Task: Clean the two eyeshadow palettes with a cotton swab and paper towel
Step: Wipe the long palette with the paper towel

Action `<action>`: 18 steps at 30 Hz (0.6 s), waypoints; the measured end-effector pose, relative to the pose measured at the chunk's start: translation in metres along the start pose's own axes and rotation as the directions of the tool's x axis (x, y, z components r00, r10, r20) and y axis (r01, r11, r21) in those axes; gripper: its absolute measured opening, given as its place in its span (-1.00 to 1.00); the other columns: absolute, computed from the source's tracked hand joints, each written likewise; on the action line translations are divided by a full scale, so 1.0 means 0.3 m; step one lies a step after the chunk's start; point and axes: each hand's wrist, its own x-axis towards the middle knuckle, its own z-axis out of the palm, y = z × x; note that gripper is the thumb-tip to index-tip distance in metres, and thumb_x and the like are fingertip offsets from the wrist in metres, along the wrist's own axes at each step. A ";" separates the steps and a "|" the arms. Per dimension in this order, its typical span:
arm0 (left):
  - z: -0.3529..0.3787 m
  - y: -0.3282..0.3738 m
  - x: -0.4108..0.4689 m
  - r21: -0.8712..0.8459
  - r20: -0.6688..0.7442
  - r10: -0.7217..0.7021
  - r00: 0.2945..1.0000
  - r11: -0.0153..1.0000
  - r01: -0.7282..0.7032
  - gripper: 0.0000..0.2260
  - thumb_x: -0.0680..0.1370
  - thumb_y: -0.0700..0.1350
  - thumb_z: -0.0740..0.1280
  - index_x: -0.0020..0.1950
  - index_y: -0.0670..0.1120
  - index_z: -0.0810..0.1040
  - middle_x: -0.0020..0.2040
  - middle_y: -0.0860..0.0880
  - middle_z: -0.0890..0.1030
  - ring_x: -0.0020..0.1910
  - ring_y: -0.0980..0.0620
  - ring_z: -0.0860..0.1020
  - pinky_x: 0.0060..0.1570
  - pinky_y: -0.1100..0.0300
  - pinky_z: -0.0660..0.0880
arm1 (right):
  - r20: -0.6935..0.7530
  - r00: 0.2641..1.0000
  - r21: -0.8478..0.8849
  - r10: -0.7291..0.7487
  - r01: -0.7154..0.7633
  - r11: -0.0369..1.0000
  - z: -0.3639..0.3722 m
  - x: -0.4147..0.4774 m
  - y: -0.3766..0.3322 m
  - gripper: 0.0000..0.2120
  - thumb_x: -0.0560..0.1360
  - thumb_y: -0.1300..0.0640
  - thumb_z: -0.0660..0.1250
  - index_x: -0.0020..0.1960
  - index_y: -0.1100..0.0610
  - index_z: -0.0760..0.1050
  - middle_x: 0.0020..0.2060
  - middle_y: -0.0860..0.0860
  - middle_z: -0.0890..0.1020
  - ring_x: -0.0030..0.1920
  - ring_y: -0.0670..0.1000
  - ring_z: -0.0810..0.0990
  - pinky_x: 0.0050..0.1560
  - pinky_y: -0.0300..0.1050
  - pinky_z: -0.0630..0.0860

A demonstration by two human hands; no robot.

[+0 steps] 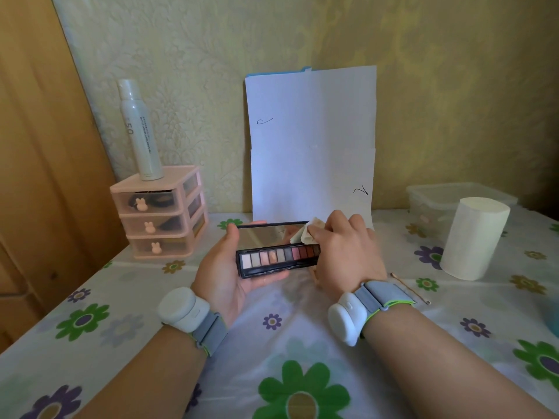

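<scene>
A long black eyeshadow palette point(273, 261) is open, with a row of several pink, beige and brown pans and a mirror in its raised lid. My left hand point(225, 272) cradles it from below, thumb on the lid's left end. My right hand point(344, 252) pinches a folded piece of paper towel point(305, 234) and presses it against the right end of the mirror. A cotton swab point(410, 288) lies on the tablecloth just right of my right wrist. Under my right hand a small part of a tan object shows; I cannot tell what it is.
A paper towel roll point(472, 238) stands at the right, a clear lidded box point(438, 201) behind it. A pink three-drawer organiser point(160, 213) with a white spray bottle point(139, 128) on top sits at the left. White paper sheets point(311, 140) lean on the wall.
</scene>
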 end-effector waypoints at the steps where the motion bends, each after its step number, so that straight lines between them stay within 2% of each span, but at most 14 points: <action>1: 0.000 0.001 -0.001 0.005 -0.001 0.005 1.000 1.000 -0.005 -0.55 0.73 0.12 0.07 0.21 -0.15 0.62 0.07 -0.22 0.73 0.04 -0.29 0.71 -0.04 -0.28 0.65 | 0.011 1.000 -0.002 -0.001 0.001 1.000 -0.002 -0.001 -0.003 -0.57 0.28 0.22 0.24 0.11 0.00 0.59 -0.05 0.01 0.47 -0.06 0.15 0.38 -0.10 -0.03 0.36; 6: -0.006 0.003 -0.005 0.016 -0.004 0.035 0.999 0.999 -0.035 -0.58 0.73 0.10 0.07 0.18 -0.13 0.62 0.05 -0.20 0.74 0.03 -0.28 0.71 0.00 -0.32 0.62 | 0.073 0.997 0.056 0.016 -0.020 0.998 -0.012 -0.002 -0.014 -0.55 0.35 0.24 0.21 0.15 -0.08 0.59 -0.01 -0.02 0.43 0.03 0.10 0.33 -0.03 -0.07 0.27; 10: -0.001 0.002 -0.002 0.013 -0.002 0.030 1.000 0.999 -0.030 -0.58 0.73 0.09 0.07 0.19 -0.14 0.62 0.06 -0.21 0.74 0.04 -0.28 0.71 0.00 -0.31 0.63 | 0.017 1.000 0.055 0.026 -0.027 0.998 -0.009 -0.001 -0.014 -0.57 0.34 0.23 0.24 0.16 -0.06 0.57 -0.02 -0.01 0.44 0.00 0.11 0.34 -0.02 -0.04 0.31; 15: -0.001 0.004 -0.006 0.012 -0.008 0.026 1.000 1.000 -0.026 -0.60 0.73 0.08 0.08 0.08 -0.09 0.64 0.01 -0.19 0.75 0.00 -0.29 0.72 0.07 -0.31 0.58 | 0.016 1.000 0.088 -0.007 0.005 0.996 0.007 -0.004 -0.018 -0.52 0.31 0.26 0.13 0.12 -0.02 0.60 -0.05 0.00 0.45 -0.02 0.12 0.34 -0.09 -0.05 0.29; 18: -0.004 0.009 -0.003 -0.012 -0.015 0.021 1.000 1.000 -0.021 -0.60 0.73 0.09 0.09 0.11 -0.11 0.64 0.05 -0.22 0.74 0.04 -0.32 0.70 0.10 -0.34 0.56 | -0.002 0.999 0.161 -0.033 0.033 0.986 0.014 -0.006 -0.029 -0.47 0.27 0.25 0.02 0.07 0.00 0.62 -0.08 0.00 0.43 -0.05 0.12 0.33 -0.13 -0.04 0.32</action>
